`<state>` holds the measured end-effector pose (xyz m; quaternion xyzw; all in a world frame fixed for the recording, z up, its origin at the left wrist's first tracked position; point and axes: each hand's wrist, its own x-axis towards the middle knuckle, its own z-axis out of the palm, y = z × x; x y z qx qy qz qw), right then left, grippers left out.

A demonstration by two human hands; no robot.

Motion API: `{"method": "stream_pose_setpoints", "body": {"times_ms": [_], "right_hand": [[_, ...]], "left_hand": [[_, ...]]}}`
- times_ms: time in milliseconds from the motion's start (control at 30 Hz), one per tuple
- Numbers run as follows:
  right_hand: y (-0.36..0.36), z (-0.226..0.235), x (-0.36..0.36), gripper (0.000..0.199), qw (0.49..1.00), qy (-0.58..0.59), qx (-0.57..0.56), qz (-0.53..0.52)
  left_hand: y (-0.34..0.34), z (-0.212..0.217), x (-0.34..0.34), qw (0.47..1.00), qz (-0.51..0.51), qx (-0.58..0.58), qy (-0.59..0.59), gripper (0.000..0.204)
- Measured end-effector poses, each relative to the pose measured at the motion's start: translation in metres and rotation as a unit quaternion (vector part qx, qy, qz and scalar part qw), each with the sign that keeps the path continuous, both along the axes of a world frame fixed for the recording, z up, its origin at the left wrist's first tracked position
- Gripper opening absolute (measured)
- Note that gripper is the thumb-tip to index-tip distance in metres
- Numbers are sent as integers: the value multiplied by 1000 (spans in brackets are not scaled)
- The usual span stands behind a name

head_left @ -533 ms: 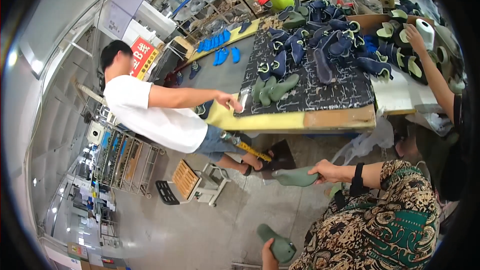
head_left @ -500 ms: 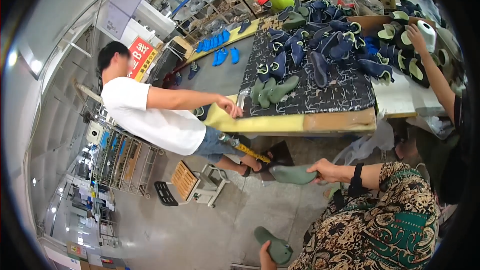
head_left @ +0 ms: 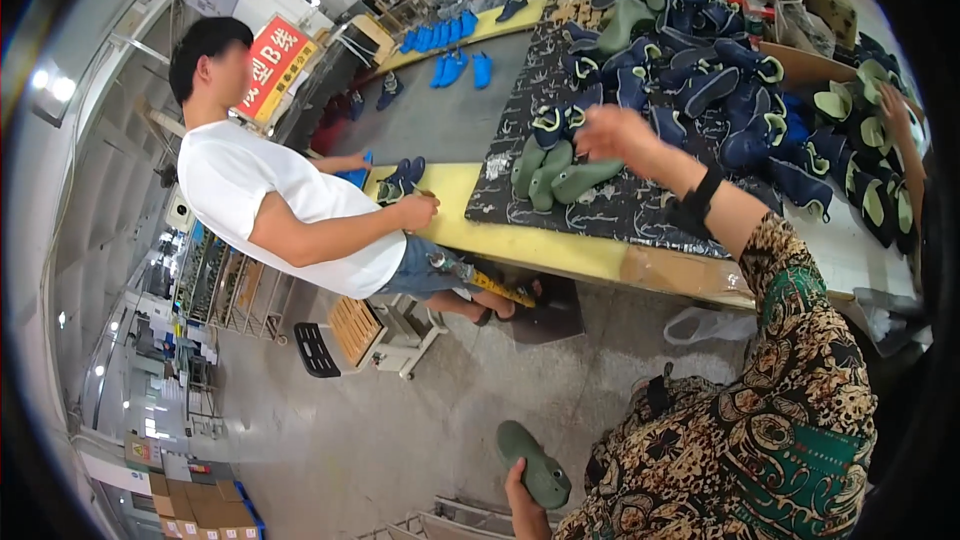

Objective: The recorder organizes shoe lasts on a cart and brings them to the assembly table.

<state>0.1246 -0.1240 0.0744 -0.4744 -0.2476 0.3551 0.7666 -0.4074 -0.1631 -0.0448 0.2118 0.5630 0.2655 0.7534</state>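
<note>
My left hand (head_left: 522,502), low in the view, is closed round one end of a green, foot-shaped shoe last (head_left: 538,465) with a small hole in it. My right hand (head_left: 622,140), a dark band on its wrist, is raised over the black patterned table cover (head_left: 480,202). Its fingers look loosely apart, somewhat blurred, and I see nothing in them. Just left of and below it, several green shoe lasts (head_left: 588,180) lie together on the cover. Beyond is a heap of navy shoes (head_left: 712,90) with pale green linings, partly hidden by my hand.
A person in a white shirt (head_left: 235,190) stands at the table's yellow edge (head_left: 520,242), near a dark shoe (head_left: 402,178). Small blue items (head_left: 450,68) lie farther off. Another person's hand (head_left: 895,110) is among shoes at right. A wooden-slatted chair (head_left: 355,335) stands on the floor.
My right hand has moved up from beside the table to above it; the green shoe last it held is gone from it. My left hand keeps its last. The white-shirted person's arms have shifted.
</note>
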Motion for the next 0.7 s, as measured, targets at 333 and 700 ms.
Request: {"method": "stream_pose_setpoints", "body": {"times_ms": [333, 700], "right_hand": [[-58, -120, -218, 60, 778, 255, -76, 569], [-25, -109, -96, 36, 956, 271, -85, -73]], "left_hand": [[29, 66, 143, 949, -286, -52, -123, 55], [34, 62, 133, 925, -323, 6, -202, 48]]}}
